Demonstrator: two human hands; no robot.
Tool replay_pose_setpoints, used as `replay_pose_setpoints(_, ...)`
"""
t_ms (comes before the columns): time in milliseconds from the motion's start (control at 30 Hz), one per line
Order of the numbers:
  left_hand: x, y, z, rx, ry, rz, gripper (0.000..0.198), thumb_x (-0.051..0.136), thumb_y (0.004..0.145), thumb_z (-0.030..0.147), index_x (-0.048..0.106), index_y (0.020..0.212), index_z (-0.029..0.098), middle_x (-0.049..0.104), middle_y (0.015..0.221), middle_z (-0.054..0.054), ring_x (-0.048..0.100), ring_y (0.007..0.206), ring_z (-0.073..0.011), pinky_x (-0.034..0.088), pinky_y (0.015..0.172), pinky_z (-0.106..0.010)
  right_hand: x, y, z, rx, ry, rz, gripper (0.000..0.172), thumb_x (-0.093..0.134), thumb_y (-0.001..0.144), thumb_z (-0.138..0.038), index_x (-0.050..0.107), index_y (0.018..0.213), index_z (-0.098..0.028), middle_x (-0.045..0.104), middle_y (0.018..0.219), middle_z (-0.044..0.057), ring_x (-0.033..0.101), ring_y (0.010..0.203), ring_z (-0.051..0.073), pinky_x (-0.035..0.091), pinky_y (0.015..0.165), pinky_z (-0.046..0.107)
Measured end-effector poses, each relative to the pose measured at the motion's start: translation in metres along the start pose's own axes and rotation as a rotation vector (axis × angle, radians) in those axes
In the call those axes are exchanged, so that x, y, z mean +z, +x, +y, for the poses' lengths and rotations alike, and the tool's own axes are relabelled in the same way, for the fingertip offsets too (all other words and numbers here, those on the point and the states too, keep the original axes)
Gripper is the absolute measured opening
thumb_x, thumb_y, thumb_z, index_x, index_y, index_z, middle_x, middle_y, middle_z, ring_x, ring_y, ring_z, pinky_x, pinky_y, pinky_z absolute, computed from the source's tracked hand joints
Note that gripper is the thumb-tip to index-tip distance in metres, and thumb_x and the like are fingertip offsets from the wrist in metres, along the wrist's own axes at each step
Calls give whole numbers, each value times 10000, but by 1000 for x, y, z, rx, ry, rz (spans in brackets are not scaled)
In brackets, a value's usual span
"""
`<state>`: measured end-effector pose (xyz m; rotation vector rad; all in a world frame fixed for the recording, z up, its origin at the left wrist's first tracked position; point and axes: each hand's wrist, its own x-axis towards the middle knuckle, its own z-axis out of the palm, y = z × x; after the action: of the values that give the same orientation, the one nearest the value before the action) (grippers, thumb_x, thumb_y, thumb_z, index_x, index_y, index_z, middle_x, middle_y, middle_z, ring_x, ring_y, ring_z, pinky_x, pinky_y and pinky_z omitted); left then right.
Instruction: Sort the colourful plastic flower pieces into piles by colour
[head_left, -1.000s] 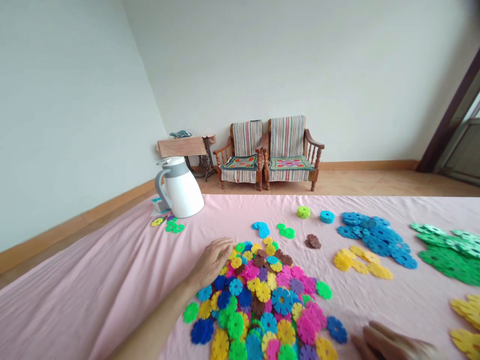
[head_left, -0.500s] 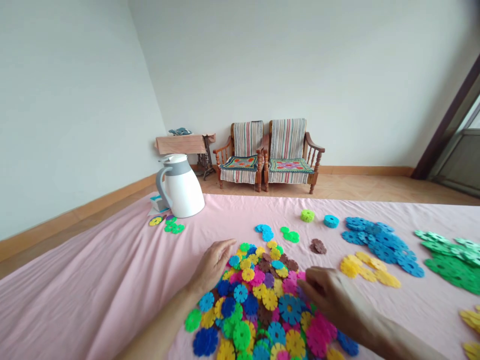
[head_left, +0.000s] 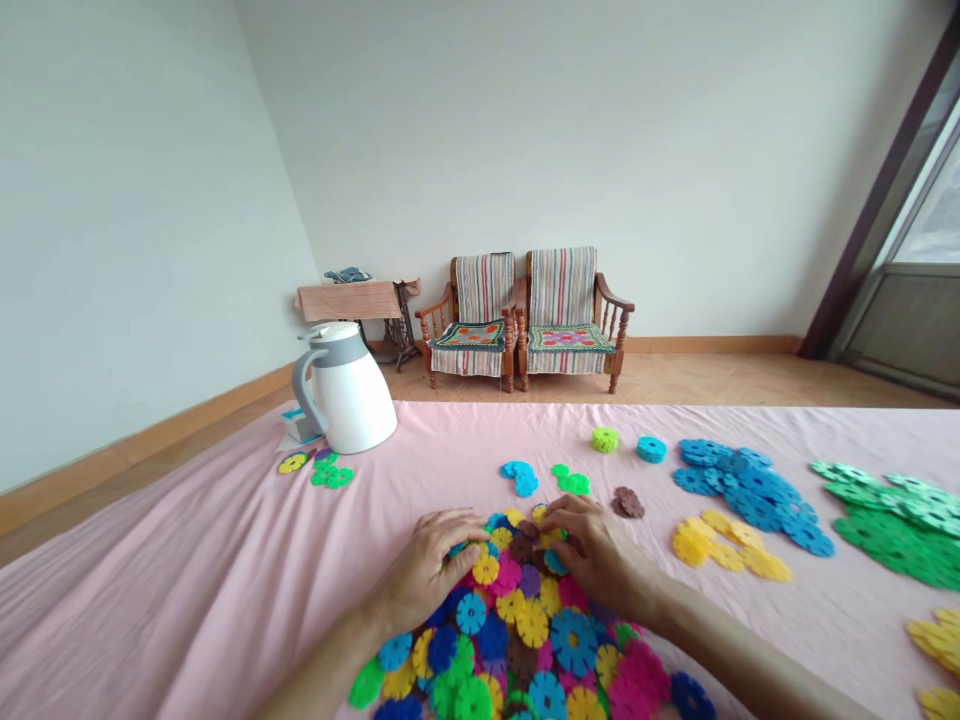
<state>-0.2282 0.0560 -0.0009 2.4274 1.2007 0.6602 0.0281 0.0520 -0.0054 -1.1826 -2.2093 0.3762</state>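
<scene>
A heap of flower-shaped plastic discs [head_left: 532, 622] in blue, yellow, pink, green, brown and purple lies on the pink cloth [head_left: 187, 610]. My left hand [head_left: 435, 565] rests along the heap's far left edge, thumb apart from the fingers. Opposite it, my right hand [head_left: 600, 555] reaches over the far right edge, fingers bent down onto the discs and thumb spread. Both hands touch the heap; some fingertips are hidden, and I see no disc held. Just beyond are small groups of light blue discs [head_left: 523, 478], green discs [head_left: 574, 483] and brown discs [head_left: 628, 503].
A white and grey jug [head_left: 352, 400] stands at the back left beside a few loose discs [head_left: 330, 473]. To the right lie piles of blue discs [head_left: 757, 490], yellow discs [head_left: 697, 540] and green discs [head_left: 900, 530]. Two wooden armchairs [head_left: 562, 300] stand beyond the cloth.
My right hand has moved left and away from me, from the heap's right side to its far edge. My left hand's fingers have spread over the heap. The view has shifted slightly.
</scene>
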Motion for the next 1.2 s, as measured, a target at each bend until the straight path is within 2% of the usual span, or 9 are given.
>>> replay_pose_setpoints(100, 2, 1, 1, -8, -136, 51, 269, 465, 910, 371, 686, 897, 219, 691, 1046, -47, 597, 1041, -180, 430, 950, -298, -9, -2, 0, 85, 69, -15, 187, 507, 821, -155, 661, 725, -199, 644, 710, 8, 583, 676, 141, 423, 630, 261)
replay_pose_setpoints(200, 4, 2, 1, -65, -187, 122, 272, 469, 906, 364, 670, 849, 190, 696, 917, -49, 628, 908, -169, 471, 841, -266, -11, 1, 10, 159, 65, 80, 165, 520, 796, -147, 645, 696, -187, 634, 670, 1, 576, 640, 129, 412, 612, 253)
replay_pose_setpoints(433, 4, 1, 0, -115, -126, 168, 266, 454, 905, 352, 659, 861, 189, 677, 869, -44, 616, 864, -173, 465, 795, -261, 5, -3, 26, 167, -38, 80, 104, 562, 782, -231, 644, 830, -190, 610, 809, 36, 577, 762, 172, 440, 703, 314)
replay_pose_setpoints(567, 4, 2, 0, -120, -128, 149, 279, 449, 908, 353, 662, 830, 190, 681, 860, -45, 617, 864, -176, 470, 795, -264, 10, -1, 23, 129, -78, 116, 253, 558, 803, -249, 632, 1041, -205, 607, 988, 78, 560, 937, 218, 438, 826, 368)
replay_pose_setpoints(667, 6, 2, 1, -141, -184, 139, 278, 437, 916, 361, 662, 956, 201, 692, 972, -49, 620, 948, -177, 471, 858, -268, 10, 2, 20, 81, -107, 65, 328, 543, 820, -250, 608, 1141, -228, 595, 1117, 95, 528, 1035, 239, 421, 876, 384)
replay_pose_setpoints(800, 9, 0, 10, -110, -215, 51, 297, 460, 910, 372, 625, 1119, 239, 635, 1190, -40, 551, 1141, -186, 402, 1007, -300, 1, 4, 16, 63, -70, -21, 216, 513, 790, -155, 657, 939, -215, 646, 970, 56, 560, 934, 204, 429, 811, 341)
replay_pose_setpoints(933, 12, -2, 18, -66, -229, -24, 281, 459, 912, 353, 641, 1100, 253, 630, 1205, -30, 531, 1172, -185, 386, 1033, -314, -12, 2, 17, 90, 19, -57, 165, 507, 722, -79, 629, 745, -188, 641, 754, 16, 576, 753, 157, 432, 706, 284)
replay_pose_setpoints(1067, 14, -2, 17, -93, -211, 62, 235, 493, 886, 303, 660, 1034, 229, 668, 1107, -46, 592, 1066, -188, 441, 966, -313, -16, -17, 21, 135, 55, 66, 130, 486, 793, -159, 612, 785, -192, 639, 762, 17, 583, 731, 155, 433, 664, 285)
replay_pose_setpoints(1200, 12, 4, 17, -121, -171, 166, 197, 506, 860, 264, 672, 950, 210, 680, 963, -50, 619, 930, -185, 488, 849, -298, -15, -58, 23, 203, 47, 96, 194, 412, 872, -217, 539, 727, -195, 583, 687, 0, 544, 608, 126, 399, 554, 251)
